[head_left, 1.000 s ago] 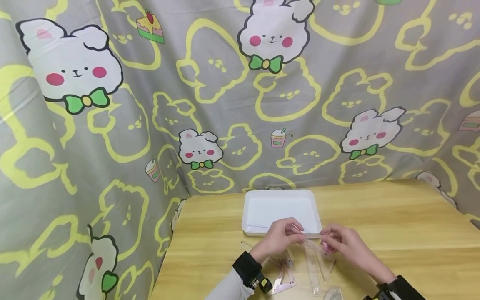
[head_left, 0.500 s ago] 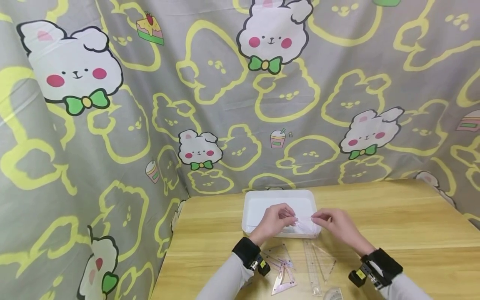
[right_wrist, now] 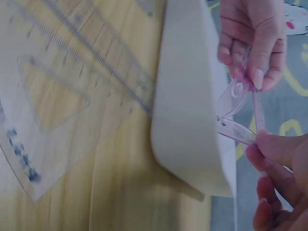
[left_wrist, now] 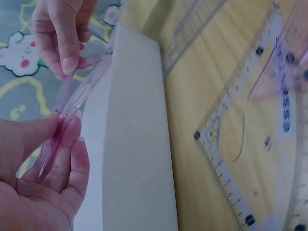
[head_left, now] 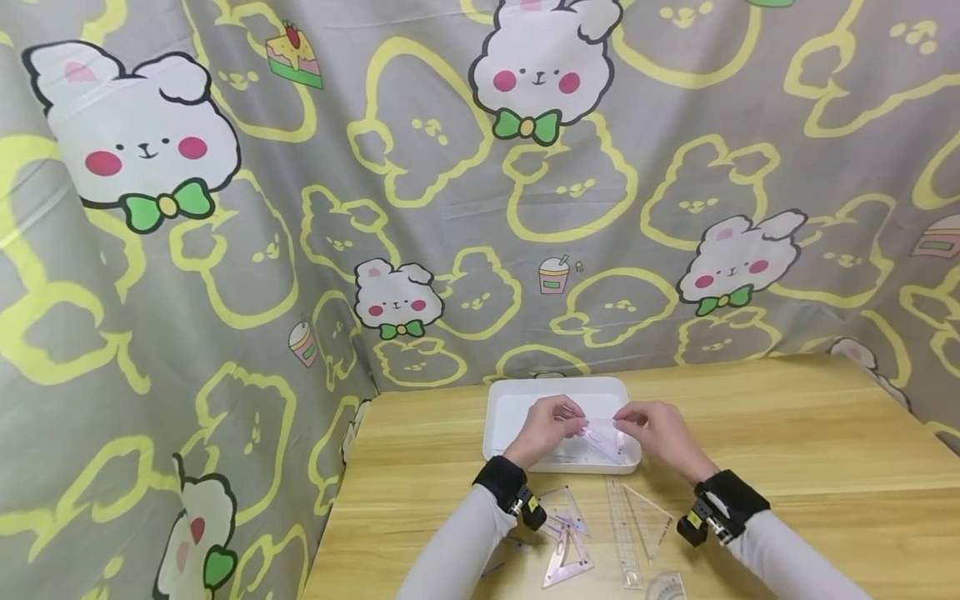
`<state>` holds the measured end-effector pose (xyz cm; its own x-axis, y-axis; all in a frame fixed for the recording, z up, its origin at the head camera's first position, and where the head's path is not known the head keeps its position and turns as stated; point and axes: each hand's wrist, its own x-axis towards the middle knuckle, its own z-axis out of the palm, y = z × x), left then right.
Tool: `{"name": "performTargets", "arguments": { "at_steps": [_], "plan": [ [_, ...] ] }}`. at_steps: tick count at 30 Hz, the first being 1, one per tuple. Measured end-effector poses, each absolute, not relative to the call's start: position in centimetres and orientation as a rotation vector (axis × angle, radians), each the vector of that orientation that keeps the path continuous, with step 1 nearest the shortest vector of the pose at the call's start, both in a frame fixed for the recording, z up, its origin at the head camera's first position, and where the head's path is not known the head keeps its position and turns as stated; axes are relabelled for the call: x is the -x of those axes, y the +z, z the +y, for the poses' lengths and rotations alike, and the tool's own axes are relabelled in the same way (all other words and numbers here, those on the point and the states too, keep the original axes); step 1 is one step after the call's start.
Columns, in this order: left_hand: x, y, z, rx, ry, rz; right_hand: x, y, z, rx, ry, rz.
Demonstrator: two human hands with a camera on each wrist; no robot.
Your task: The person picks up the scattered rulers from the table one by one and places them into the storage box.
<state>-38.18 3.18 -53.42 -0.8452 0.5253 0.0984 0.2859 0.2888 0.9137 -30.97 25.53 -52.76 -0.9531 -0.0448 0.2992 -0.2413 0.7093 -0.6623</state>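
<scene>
My left hand (head_left: 549,429) and right hand (head_left: 660,432) pinch a clear pinkish set square (head_left: 602,437) between them, at opposite corners. It hangs over the white tray (head_left: 495,425). In the left wrist view the set square (left_wrist: 89,84) appears edge-on, with the left thumb and fingers gripping one end. From the right wrist, the right thumb and fingertips pinch another corner of the set square (right_wrist: 236,132); its open middle shows. Something clear lies low inside the tray, too faint to tell.
On the wooden table before the tray lie a clear ruler (head_left: 622,533), a clear set square (head_left: 647,517), a pinkish set square (head_left: 557,573), a further set square (head_left: 573,504) and a protractor (head_left: 667,587). A patterned curtain (head_left: 465,208) hangs behind.
Both hands have moved forward and up from the tray's front edge to above the tray. The pinkish set square is now spread between them, and the tools on the table are more visible.
</scene>
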Motion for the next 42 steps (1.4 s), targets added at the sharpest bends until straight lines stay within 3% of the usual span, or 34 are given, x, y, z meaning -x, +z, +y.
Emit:
{"name": "performTargets", "arguments": {
  "at_steps": [14,22,42],
  "plan": [
    [41.1,-55.0,4.6,-0.815,1.272,2.528,33.4,-55.5,26.5,-0.222,0.897,-2.667],
    [41.2,-56.2,4.9,-0.831,1.161,2.564,33.4,-56.4,26.3,-0.369,0.658,-2.571],
    [40.6,-57.3,6.1,-0.736,0.919,2.813,32.7,-56.6,26.1,-0.258,0.628,-2.707]
  ]
}}
